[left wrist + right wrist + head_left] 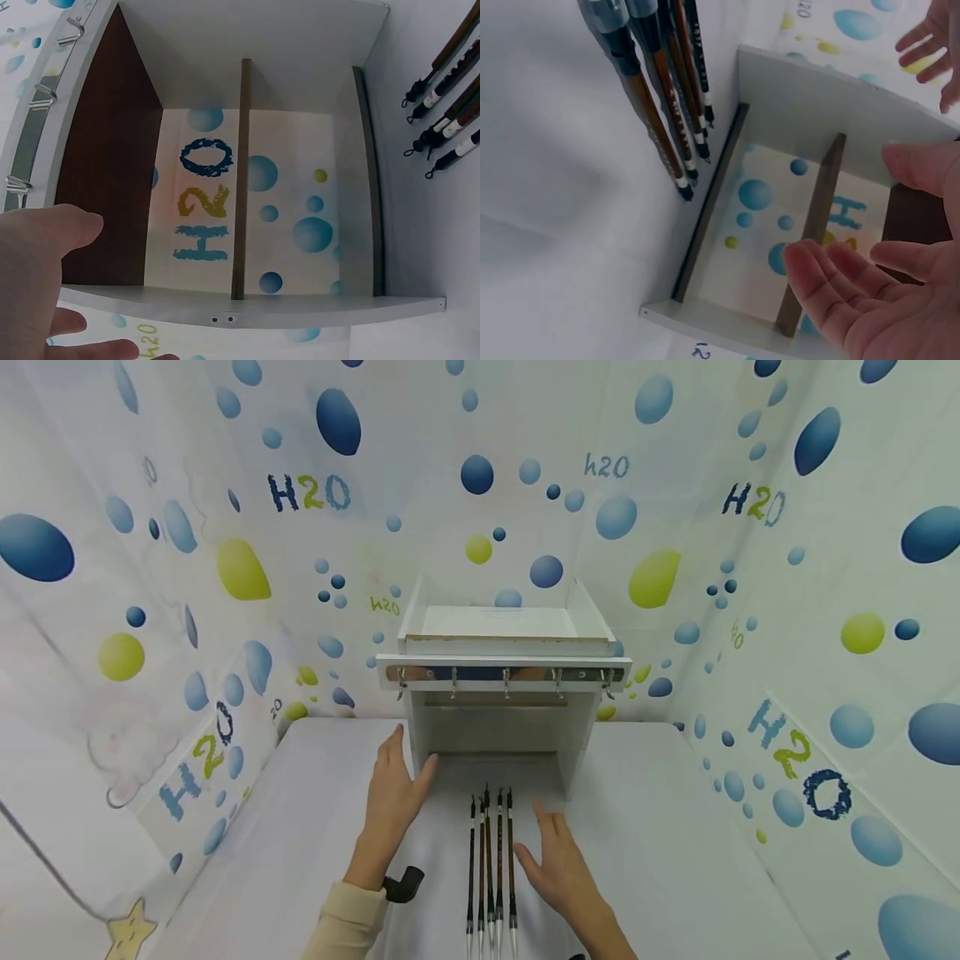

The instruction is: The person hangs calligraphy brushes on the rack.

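left hand (393,793) and right hand (558,864) unclenched, holding nothing, near shelf (502,648) and brushes (500,852); dark panel (112,150) (wrist views only) inside

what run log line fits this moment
left hand: open, near shelf | right hand: open, near brushes | brushes: on table, in front of shelf

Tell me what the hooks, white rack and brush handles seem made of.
Hooks: probably polished metal; silvery glints. White rack: perhaps painted board; smooth, flat panels, brown edges. Brush handles: likely wood or bamboo, perhaps lacquered; slim, brown or black.
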{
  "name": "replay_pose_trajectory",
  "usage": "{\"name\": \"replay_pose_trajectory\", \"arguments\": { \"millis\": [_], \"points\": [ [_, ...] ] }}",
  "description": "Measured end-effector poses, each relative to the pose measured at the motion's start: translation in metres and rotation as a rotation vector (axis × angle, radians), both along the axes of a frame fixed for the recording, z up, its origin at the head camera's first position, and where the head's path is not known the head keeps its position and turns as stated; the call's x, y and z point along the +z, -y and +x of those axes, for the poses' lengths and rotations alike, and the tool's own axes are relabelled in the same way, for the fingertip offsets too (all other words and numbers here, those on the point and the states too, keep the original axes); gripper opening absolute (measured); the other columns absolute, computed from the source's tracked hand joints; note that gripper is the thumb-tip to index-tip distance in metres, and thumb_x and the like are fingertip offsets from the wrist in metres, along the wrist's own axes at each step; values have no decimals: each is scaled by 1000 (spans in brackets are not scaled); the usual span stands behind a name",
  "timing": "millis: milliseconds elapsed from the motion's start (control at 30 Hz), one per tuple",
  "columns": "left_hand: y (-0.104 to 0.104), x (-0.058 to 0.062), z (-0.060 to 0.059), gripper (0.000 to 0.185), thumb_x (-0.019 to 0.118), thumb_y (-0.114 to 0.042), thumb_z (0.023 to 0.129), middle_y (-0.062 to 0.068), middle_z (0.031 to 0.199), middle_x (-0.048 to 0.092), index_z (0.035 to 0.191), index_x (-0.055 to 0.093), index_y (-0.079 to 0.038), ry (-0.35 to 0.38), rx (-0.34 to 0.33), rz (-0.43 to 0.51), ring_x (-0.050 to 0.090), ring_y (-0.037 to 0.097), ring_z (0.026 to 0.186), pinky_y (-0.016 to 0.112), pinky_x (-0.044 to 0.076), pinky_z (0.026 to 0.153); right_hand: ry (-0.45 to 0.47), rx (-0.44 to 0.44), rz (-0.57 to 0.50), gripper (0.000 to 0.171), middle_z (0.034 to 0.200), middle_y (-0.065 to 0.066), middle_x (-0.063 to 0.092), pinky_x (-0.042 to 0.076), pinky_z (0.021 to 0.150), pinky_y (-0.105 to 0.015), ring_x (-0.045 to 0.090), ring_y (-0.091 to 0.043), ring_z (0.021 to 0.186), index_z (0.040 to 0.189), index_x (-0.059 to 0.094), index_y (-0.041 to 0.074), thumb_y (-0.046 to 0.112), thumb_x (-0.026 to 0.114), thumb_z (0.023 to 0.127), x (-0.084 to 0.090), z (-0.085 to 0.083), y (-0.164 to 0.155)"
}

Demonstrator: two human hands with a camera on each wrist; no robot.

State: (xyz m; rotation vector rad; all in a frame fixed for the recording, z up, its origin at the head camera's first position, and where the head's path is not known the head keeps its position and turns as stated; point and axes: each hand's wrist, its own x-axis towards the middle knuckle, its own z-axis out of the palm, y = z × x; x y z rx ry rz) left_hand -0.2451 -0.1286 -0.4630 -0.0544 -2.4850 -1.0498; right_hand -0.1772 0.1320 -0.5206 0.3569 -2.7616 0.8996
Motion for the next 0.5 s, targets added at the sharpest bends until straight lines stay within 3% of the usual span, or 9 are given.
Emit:
{"name": "replay_pose_trajectory", "arguments": {
  "millis": [167, 267, 500],
  "points": [
    [-2, -1, -15, 78, 68, -31, 94, 30, 148, 42, 153, 31, 5, -54, 16, 22, 46, 45, 136, 56, 44, 107, 40, 1, -32, 70, 121, -16, 54, 56, 77, -36, 64, -25, 96, 149, 35, -3, 26, 68, 94, -12, 0, 3],
    [-2, 0, -24, 77, 68, -29, 93, 31, 146, 43, 151, 32, 6, -63, 26, 39, 47, 46, 134, 56, 45, 105, 79, -10, -45, 69, 120, -16, 54, 56, 75, -34, 64, -24, 93, 149, 35, -4, 26, 67, 95, -19, 0, 5],
    [-4, 0, -43, 78, 65, -30, 93, 30, 147, 39, 153, 28, 3, 10, 39, 96, 46, 47, 133, 58, 43, 105, 125, -39, -40, 67, 109, -15, 58, 54, 71, -35, 59, -17, 84, 144, 40, -9, 23, 69, 92, -36, -4, 10]
  ]
}}
